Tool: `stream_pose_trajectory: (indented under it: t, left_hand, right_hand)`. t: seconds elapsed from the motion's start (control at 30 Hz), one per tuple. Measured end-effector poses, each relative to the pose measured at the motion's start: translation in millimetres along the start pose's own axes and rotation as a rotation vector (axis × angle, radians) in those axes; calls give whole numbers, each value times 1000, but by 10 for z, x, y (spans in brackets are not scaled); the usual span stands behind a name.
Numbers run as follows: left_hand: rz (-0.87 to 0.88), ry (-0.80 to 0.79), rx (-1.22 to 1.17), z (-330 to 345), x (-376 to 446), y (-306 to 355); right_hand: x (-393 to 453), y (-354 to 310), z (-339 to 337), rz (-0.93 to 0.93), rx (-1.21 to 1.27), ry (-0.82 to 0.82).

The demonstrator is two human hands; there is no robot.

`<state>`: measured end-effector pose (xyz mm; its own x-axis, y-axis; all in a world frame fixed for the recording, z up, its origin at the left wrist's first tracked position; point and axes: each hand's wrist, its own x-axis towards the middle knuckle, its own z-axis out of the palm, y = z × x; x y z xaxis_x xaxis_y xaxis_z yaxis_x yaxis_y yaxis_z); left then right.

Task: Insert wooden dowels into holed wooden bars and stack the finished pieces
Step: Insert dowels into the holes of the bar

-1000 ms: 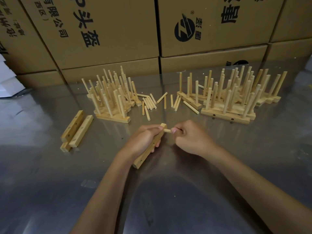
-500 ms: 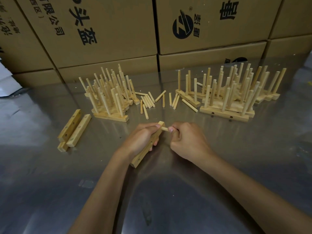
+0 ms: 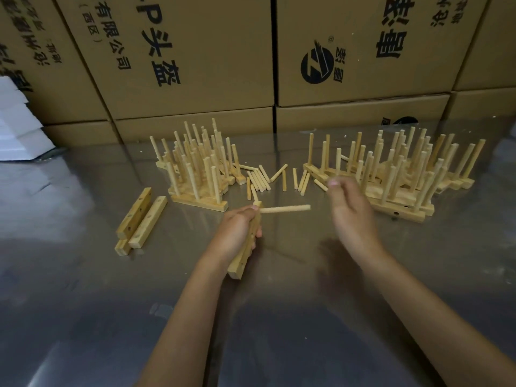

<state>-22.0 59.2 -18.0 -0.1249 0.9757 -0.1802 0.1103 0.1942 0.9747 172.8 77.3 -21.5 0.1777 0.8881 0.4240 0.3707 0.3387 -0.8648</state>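
The left hand (image 3: 237,233) grips a holed wooden bar (image 3: 247,247) around its middle, tilted up off the bench (image 3: 279,331), with one dowel (image 3: 284,209) standing out sideways from the hole at its far end. The right hand (image 3: 349,208) is blurred just short of the loose dowels (image 3: 262,180) scattered between the two groups of finished pieces; its fingers look bunched at the tips, but whether they pinch anything I cannot tell. The bar looks light and stiff, plain wood with square edges that give the palm a firm purchase, so holding it mid-length and clear of the holes seems right. The dowels are thin, rigid and round, likely to roll on the smooth top; each is best pinched near one end so the other end can be steered into a hole, then pushed straight so it does not jam. Spare bars (image 3: 141,219) lie side by side to the left. The finished stack on the left (image 3: 195,174) and the finished stack on the right (image 3: 396,177) bristle with upright dowels. The bench is glossy, reflective metal, dimly lit, backed by printed cardboard boxes (image 3: 195,51).
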Motion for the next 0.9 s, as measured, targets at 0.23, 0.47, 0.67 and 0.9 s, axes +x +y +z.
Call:
stream_pose_trajectory:
  t: [0.23,0.47,0.67,0.9]
  left_hand:
    - [-120,128,-398,-171,74,-20]
    - [-149,172,-433,-179,70,-8]
    - [-147,160,-452,-172,55,10]
    - [-84,59,-510,-125,38,-17]
  right_hand:
    - [309,155,721,63,-479,-420]
    - [331,70,1233,78,-631,-261]
    - [340,39,760,405,-103,-220]
    - [64,50,16,479,264,-125]
